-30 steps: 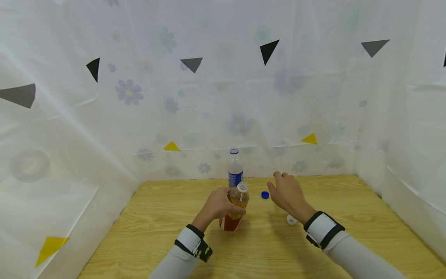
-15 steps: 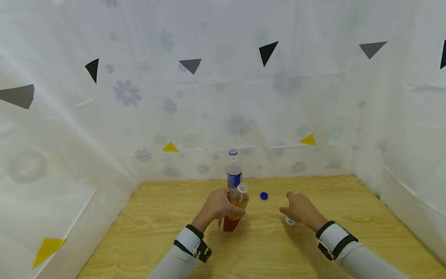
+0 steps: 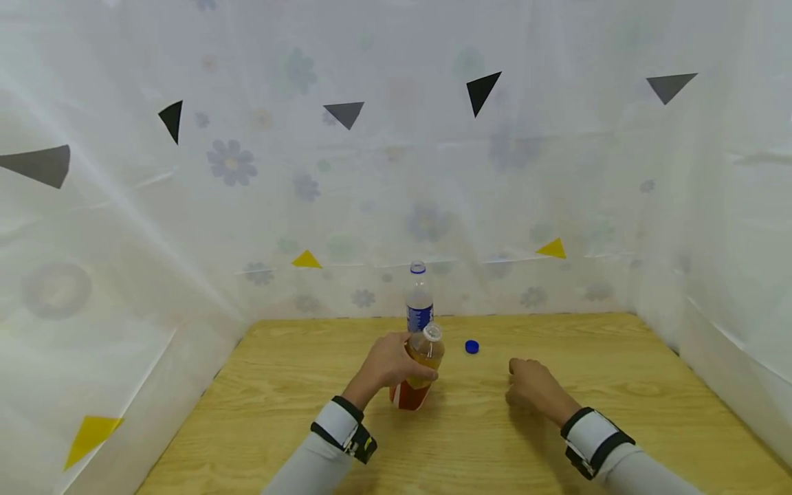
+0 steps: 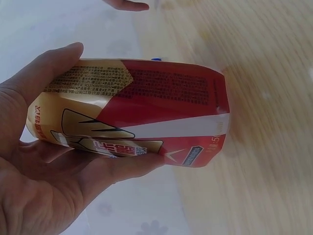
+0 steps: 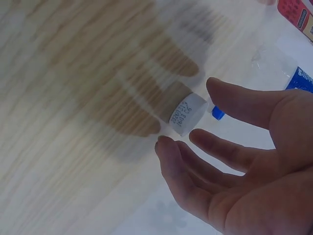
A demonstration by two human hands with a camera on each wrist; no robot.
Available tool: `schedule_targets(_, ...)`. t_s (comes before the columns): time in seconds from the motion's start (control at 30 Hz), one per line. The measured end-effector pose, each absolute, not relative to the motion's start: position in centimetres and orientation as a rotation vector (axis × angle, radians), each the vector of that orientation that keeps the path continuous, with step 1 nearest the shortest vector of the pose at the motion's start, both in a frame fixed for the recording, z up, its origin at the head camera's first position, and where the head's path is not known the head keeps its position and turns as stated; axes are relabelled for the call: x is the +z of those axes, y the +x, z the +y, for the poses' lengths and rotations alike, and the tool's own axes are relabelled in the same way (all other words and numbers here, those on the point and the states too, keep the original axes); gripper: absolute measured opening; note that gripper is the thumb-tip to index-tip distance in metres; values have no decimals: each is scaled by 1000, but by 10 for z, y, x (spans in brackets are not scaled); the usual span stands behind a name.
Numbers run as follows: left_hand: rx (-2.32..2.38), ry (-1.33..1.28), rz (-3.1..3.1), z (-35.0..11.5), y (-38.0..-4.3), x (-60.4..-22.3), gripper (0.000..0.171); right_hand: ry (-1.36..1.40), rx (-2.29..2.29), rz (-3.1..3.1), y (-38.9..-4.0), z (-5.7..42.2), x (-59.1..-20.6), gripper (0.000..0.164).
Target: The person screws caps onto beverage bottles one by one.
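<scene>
My left hand (image 3: 386,364) grips a drink bottle (image 4: 176,93) with a red and gold label, thumb on one side and fingers round the other. In the head view this bottle (image 3: 411,395) stands on the table with its uncapped white mouth up. My right hand (image 3: 538,388) is low over the table to the right. In the right wrist view a white bottle cap (image 5: 188,113) with printed numbers lies by the thumb and fingertips, which are spread apart around it. The hand hides this cap in the head view.
A clear bottle (image 3: 419,295) with a blue label stands uncapped behind the held bottle. A blue cap (image 3: 472,346) lies between that bottle and my right hand. The wooden table (image 3: 297,412) is bordered by pale, flower-patterned sheeting (image 3: 383,192) with triangle stickers.
My right hand has moved right and down towards the white cap, and now covers it in the head view. The left hand has kept its grip on the bottle.
</scene>
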State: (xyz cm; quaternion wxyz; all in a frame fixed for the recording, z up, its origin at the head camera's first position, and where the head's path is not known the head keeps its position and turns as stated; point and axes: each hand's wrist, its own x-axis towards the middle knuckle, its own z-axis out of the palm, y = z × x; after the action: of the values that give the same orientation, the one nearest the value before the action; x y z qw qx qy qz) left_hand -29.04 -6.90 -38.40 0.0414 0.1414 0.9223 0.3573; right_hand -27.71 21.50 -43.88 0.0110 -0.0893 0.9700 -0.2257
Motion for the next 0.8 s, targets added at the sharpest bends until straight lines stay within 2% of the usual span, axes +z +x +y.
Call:
schedule_targets(0.23,1103,429,2813,-69,-288,-384,66,-255,-653,3032,-276,214,-444,27)
schedule_targets(0.47,1106,417,2818,-70,-289,-386,68,-275,-587,3079,-276,213,-448,18)
schedule_targets(0.8,1093,422,2823,-71,-289,-386,68,-301,-550,3077,-275,212,-447,18)
